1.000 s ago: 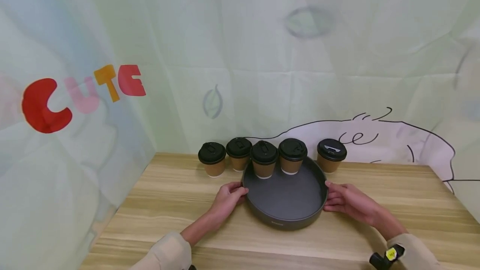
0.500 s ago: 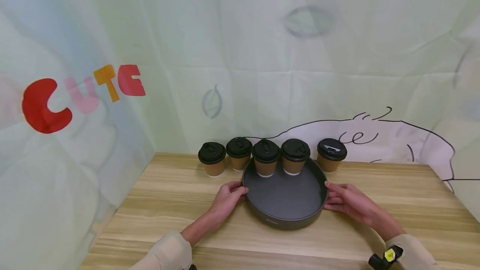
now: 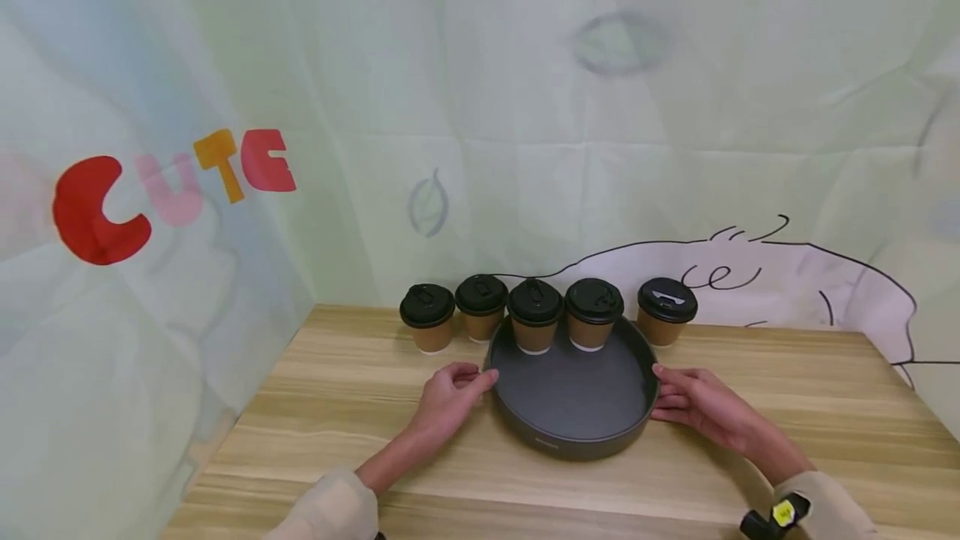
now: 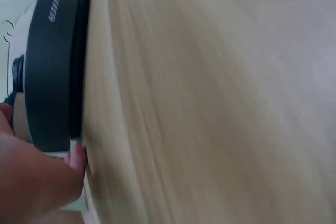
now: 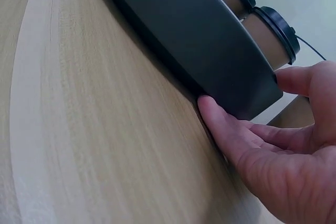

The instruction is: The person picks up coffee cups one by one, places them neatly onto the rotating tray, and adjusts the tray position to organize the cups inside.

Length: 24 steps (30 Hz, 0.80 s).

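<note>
A round dark grey pan [image 3: 577, 407] with a low wall lies on the wooden table. Two brown paper cups with black lids, one on the left [image 3: 535, 332] and one on the right [image 3: 590, 332], stand inside it near the back rim. My left hand [image 3: 444, 402] holds the pan's left side, thumb at the rim; the left wrist view shows a fingertip [image 4: 77, 157] at its bottom edge. On the opposite side my right hand [image 3: 705, 407] grips the wall, its thumb [image 5: 294, 80] on the rim and a finger [image 5: 212, 111] at the base.
Two more lidded cups, one far left [image 3: 429, 332] and one beside it [image 3: 481, 322], stand behind the pan's left. Another lidded cup [image 3: 662, 330] stands behind its right. A printed curtain [image 3: 525, 148] hangs along the table's back edge [image 3: 787, 328].
The pan has turned slightly clockwise; its front lettering shifted left and the two cups inside shifted right. The left wrist has drawn a little left. The cups outside the pan stay put.
</note>
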{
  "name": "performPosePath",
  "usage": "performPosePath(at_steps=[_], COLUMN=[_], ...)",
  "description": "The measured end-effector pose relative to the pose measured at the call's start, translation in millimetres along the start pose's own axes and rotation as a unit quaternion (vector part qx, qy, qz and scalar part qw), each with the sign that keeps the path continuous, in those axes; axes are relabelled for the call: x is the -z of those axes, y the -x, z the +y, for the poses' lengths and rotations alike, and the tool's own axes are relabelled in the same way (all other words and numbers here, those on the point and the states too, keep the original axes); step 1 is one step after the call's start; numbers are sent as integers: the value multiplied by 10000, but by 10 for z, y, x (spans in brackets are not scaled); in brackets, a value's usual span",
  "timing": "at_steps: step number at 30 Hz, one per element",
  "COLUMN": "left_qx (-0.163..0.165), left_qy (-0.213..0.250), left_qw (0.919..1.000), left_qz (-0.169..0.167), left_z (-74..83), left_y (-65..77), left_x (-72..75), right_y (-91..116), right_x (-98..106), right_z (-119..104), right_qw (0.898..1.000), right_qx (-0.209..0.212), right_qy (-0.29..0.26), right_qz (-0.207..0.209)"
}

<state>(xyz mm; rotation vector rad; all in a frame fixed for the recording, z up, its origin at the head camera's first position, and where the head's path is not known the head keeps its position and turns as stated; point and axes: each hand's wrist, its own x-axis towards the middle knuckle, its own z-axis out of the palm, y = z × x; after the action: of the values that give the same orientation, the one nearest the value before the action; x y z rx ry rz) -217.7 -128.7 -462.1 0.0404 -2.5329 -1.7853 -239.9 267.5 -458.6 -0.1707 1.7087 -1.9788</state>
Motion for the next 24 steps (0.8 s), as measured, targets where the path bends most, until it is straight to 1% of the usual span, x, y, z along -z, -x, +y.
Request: performPosePath(at_steps=[1,3,5,7,9,12,14,16,18,20,24], left_qx=[-30,-79,-73,-62,-109,-233,-310,-398,-543,-729,-1000], left_qy=[-185,-607,-963,-1187,-1224,-1080,-910,-714,-539,-459,-582], left_qw=[9996,9958,9888,9814,9755,9703,9705,9746,9797,9834,9856], left_qz=[206,676,1133,1507,1827,2153,2212,2086,1854,1600,1230], left_z=[-20,-73,-131,-172,-199,-194,-168,-120,-69,-26,12], left_y=[-8,-30,-60,-94,-142,-243,-325,-409,-500,-592,-767], left_x=[29,93,158,220,277,341,383,427,469,507,573], right_y=[2,4,4,1,-7,-11,-15,-18,-17,-14,-10], right_x=[3,8,11,11,6,7,8,9,12,13,10], right_z=[0,3,6,10,16,28,36,43,47,46,41], right_qw=[10000,10000,10000,10000,10000,9999,9999,9999,9999,9999,9999], right_qx=[4,10,14,11,3,-10,-8,-1,12,24,51], right_qy=[-13,-37,-46,-37,-12,31,54,57,66,72,94], right_qz=[-5,-15,-17,-1,29,96,126,148,159,155,128])
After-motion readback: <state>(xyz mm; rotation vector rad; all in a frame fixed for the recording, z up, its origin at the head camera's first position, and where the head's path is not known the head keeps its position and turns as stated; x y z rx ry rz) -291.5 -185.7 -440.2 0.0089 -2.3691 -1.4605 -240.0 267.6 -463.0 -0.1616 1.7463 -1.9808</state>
